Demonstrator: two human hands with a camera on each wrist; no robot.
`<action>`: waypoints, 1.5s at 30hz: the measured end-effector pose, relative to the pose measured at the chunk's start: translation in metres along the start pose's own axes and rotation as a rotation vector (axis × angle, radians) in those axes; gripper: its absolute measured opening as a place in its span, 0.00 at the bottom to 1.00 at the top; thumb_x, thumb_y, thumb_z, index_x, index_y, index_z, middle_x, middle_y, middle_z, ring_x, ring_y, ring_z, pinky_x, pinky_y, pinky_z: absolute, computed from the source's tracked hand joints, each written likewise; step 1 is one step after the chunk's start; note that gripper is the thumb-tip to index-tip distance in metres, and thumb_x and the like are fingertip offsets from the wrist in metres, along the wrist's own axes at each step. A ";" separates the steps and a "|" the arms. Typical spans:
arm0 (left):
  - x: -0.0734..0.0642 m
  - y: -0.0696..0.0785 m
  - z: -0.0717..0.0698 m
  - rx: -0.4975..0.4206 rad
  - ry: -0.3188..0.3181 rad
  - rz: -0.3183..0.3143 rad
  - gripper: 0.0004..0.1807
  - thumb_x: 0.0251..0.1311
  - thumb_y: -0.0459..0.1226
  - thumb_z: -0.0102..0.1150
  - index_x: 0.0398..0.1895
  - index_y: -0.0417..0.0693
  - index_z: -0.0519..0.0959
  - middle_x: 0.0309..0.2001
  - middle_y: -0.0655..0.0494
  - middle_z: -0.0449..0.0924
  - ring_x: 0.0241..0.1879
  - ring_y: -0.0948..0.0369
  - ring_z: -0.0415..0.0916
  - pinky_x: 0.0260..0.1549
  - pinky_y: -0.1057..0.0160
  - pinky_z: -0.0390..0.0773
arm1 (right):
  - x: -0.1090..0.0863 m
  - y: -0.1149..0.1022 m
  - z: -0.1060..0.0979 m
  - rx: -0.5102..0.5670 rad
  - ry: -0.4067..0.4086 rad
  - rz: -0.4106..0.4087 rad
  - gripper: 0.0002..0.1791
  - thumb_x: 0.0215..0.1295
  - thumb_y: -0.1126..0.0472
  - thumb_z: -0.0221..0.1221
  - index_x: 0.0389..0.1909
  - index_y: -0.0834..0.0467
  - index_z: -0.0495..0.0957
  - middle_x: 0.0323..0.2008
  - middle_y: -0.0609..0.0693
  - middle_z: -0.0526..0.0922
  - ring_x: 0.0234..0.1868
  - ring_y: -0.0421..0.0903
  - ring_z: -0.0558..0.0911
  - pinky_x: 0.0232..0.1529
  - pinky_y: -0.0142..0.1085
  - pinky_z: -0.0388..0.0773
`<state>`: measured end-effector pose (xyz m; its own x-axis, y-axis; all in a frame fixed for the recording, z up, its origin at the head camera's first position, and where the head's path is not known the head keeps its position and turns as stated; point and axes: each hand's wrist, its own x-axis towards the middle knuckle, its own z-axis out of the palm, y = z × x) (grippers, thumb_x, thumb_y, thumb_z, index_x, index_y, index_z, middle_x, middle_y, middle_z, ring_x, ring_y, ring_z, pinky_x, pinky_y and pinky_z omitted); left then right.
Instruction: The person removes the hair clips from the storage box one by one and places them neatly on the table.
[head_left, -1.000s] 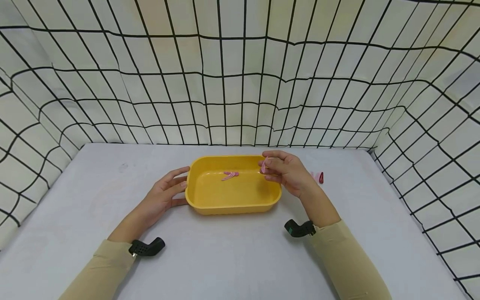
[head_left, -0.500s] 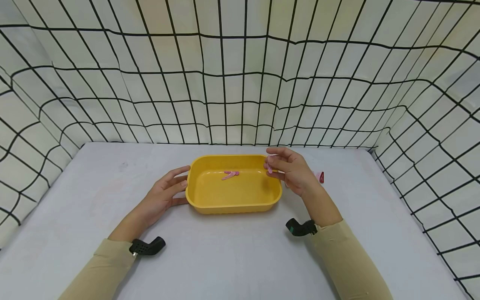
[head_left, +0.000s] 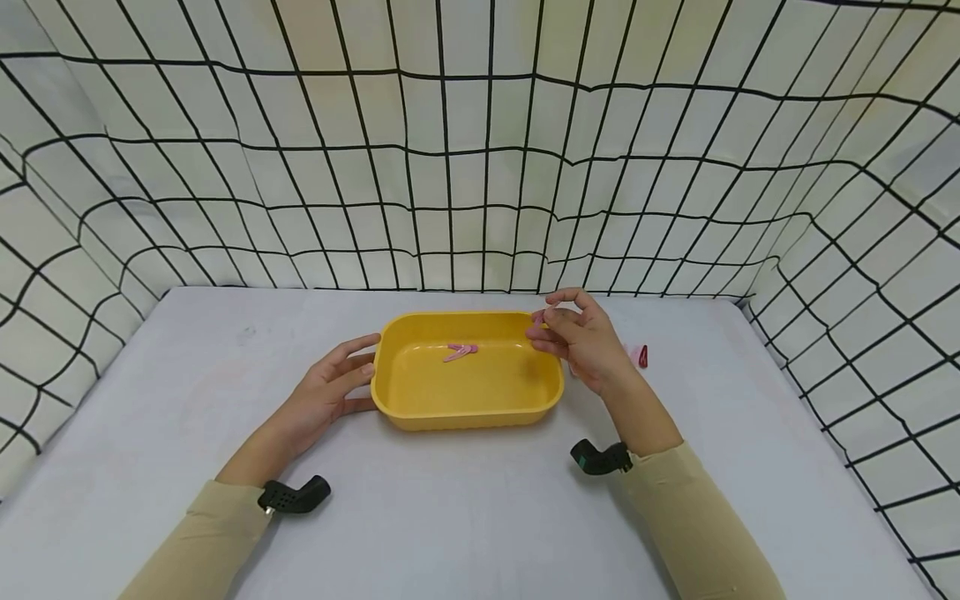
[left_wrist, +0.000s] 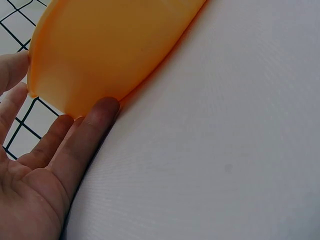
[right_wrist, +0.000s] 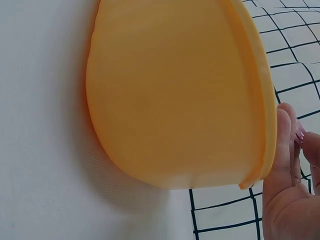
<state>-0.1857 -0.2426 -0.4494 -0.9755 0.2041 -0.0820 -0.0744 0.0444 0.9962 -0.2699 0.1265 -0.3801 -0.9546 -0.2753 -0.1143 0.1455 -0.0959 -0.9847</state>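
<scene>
A yellow plastic tray point(head_left: 465, 390) stands on the white tabletop. Fairly straight fingers of my left hand point(head_left: 318, 400) touch its left end; the left wrist view shows fingertips against the outer wall. Over the tray's right rim, my right hand point(head_left: 588, 342) pinches a small pink hair clip point(head_left: 538, 318) between thumb and fingers. Most of that clip is covered by the fingers, with a bit of pink showing in the right wrist view. Another pink hair clip point(head_left: 461, 352), spread apart, lies inside the tray toward the back.
Right of my right hand, a dark red clip point(head_left: 642, 356) and something pale pink beside it lie on the table point(head_left: 480, 517), partly behind the hand. Black wire grid point(head_left: 480, 183) over white sheeting borders the table at the back and sides.
My right hand has shifted slightly right and away from me, and the pinched clip has turned and is more covered by fingers. The left hand, tray and the clip inside have stayed put.
</scene>
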 end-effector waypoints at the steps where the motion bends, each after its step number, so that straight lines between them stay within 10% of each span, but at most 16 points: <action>1: 0.000 0.000 0.000 0.000 -0.002 0.002 0.31 0.73 0.48 0.53 0.76 0.59 0.59 0.72 0.42 0.61 0.57 0.59 0.77 0.50 0.57 0.84 | 0.000 0.000 0.000 -0.008 0.015 -0.004 0.16 0.74 0.64 0.54 0.59 0.57 0.67 0.53 0.65 0.78 0.41 0.48 0.88 0.45 0.41 0.85; 24: 0.002 -0.001 0.002 -0.003 -0.002 -0.012 0.31 0.73 0.48 0.53 0.76 0.59 0.58 0.73 0.44 0.61 0.57 0.59 0.77 0.50 0.56 0.84 | -0.008 -0.006 -0.011 0.018 0.094 -0.140 0.07 0.71 0.62 0.59 0.47 0.57 0.78 0.33 0.50 0.78 0.31 0.43 0.86 0.37 0.34 0.86; 45: 0.001 0.000 0.001 0.003 -0.003 0.004 0.31 0.73 0.47 0.52 0.76 0.57 0.58 0.73 0.40 0.59 0.56 0.60 0.78 0.49 0.58 0.84 | -0.024 -0.009 -0.041 -0.141 0.071 -0.133 0.06 0.72 0.61 0.58 0.46 0.58 0.77 0.40 0.51 0.79 0.34 0.44 0.82 0.40 0.36 0.87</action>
<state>-0.1868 -0.2415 -0.4499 -0.9751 0.2076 -0.0784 -0.0703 0.0463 0.9965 -0.2587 0.1731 -0.3737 -0.9796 -0.2003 0.0138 -0.0161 0.0095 -0.9998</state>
